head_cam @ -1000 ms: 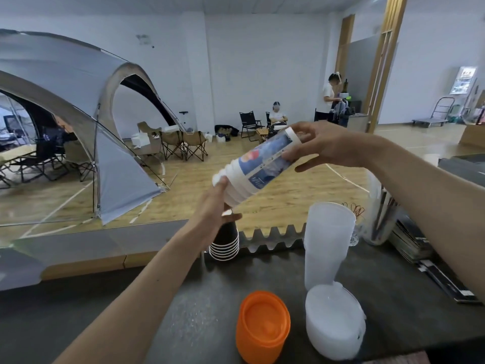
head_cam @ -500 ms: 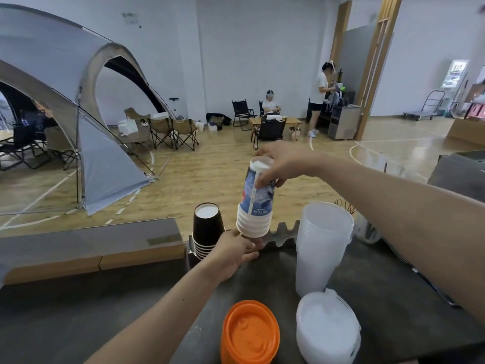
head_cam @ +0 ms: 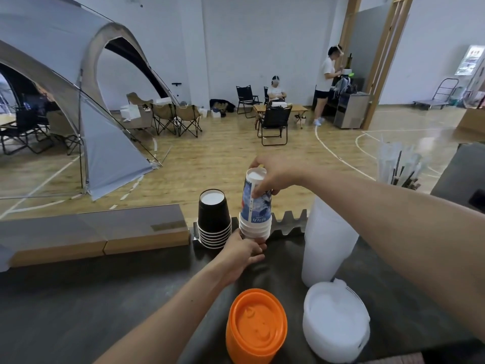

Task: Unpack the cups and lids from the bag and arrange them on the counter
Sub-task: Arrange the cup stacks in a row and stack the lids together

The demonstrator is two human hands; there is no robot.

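Observation:
A stack of white paper cups with a blue print (head_cam: 255, 210) stands upside down at the back of the dark counter (head_cam: 105, 298). My right hand (head_cam: 275, 174) grips its top end, and my left hand (head_cam: 242, 252) holds its lower rims. Just left of it stands a stack of black paper cups (head_cam: 214, 219), also upside down. A tall stack of clear plastic cups (head_cam: 325, 243) rises to the right. Near me sit a stack of orange lids (head_cam: 256, 327) and a stack of white lids (head_cam: 336, 321).
A notched metal rack (head_cam: 288, 223) runs behind the cups at the counter's back edge. A holder of straws (head_cam: 399, 166) stands at the far right. Beyond the counter lie a wooden floor, a grey tent (head_cam: 65, 88), folding chairs and two people.
The printed stack went from tilted in the air to upright, and has come down beside the black cups. Both hands followed it down.

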